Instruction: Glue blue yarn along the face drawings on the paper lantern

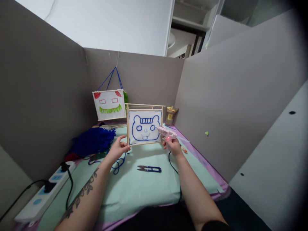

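A wooden-stick lantern frame [144, 127] with a white panel bearing a blue bear face stands upright on the mint-green mat [144, 189]. My left hand [118, 148] grips its lower left corner. My right hand [172, 146] holds a pink glue gun [166, 132] with a red light on it. The gun's nozzle points at the frame's right edge, about halfway up.
A finished lantern [110, 104] with a red and green face hangs by blue cords at the back wall. Blue yarn [92, 140] lies left, blue thread snips [149, 168] in front of the frame. A power strip [45, 194] lies at the left edge. Grey partitions enclose the desk.
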Tool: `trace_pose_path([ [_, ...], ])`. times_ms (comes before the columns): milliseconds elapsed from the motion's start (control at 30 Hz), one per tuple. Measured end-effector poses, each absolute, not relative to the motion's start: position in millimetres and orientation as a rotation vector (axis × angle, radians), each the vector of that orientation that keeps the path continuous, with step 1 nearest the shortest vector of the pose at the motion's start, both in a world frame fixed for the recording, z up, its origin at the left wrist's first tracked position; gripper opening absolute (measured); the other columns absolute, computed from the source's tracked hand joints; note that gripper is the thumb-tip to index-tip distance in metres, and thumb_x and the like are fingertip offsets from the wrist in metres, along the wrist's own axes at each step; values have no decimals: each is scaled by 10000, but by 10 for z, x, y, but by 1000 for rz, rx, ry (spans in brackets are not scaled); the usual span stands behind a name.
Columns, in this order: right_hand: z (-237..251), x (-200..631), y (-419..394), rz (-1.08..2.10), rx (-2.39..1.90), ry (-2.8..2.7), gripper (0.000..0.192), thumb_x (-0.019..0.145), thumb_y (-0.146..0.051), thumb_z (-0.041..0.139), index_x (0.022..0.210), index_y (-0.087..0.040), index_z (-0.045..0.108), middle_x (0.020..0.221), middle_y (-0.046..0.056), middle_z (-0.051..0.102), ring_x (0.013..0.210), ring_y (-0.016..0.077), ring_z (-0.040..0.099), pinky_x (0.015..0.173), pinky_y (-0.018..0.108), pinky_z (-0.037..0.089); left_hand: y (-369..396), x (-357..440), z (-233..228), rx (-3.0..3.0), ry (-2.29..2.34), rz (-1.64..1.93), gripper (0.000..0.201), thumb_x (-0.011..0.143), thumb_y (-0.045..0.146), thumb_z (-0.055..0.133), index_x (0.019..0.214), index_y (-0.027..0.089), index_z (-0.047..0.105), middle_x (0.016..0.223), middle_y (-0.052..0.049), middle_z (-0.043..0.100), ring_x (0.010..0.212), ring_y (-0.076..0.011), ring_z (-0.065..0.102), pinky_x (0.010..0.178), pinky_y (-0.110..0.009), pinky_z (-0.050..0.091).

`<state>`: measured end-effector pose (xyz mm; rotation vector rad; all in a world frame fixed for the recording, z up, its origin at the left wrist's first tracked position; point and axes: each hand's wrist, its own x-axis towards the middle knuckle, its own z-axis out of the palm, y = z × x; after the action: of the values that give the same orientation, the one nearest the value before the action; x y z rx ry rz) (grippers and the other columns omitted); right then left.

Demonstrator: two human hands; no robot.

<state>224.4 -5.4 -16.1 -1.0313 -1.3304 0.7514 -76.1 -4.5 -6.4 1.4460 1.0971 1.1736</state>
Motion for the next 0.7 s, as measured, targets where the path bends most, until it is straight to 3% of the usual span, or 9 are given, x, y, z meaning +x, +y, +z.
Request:
trace_pose_path([
  [333, -227, 2288, 64, 809, -977, -1320, 324, 723, -445, 596, 577, -156, 595, 508, 19, 595, 386, 108, 512, 383, 222, 405, -41, -757, -59, 1446, 1109, 1161, 762, 612, 299, 730, 1250, 146, 342, 615, 63, 565, 638, -164, 643, 623, -279, 506],
  [533, -287, 2319, 72, 821, -698, -990, 239, 661, -389, 681, 748, -172, 630, 640, 2, 639, 543, 123, 571, 478, 225, 463, -49, -751, -59, 1448, 1076, 1216, 718, 609, 302, 742, 1212, 152, 383, 611, 57, 582, 610, -158, 638, 582, -258, 497],
  [633, -280, 2353, 84, 996, -539, -740, 263, 650, -376, 682, 821, -190, 609, 682, -12, 635, 602, 131, 597, 523, 248, 503, -39, -728, -65, 1401, 1071, 1308, 683, 610, 327, 746, 1176, 154, 405, 630, 44, 600, 626, -161, 646, 591, -264, 505],
  [700, -277, 2383, 84, 1193, -473, -669, 246, 695, -388, 647, 834, -194, 590, 653, -8, 624, 637, 158, 617, 583, 331, 545, -25, -709, -76, 1350, 1070, 1371, 663, 617, 351, 741, 1158, 157, 410, 656, 31, 616, 634, -159, 651, 616, -274, 515],
])
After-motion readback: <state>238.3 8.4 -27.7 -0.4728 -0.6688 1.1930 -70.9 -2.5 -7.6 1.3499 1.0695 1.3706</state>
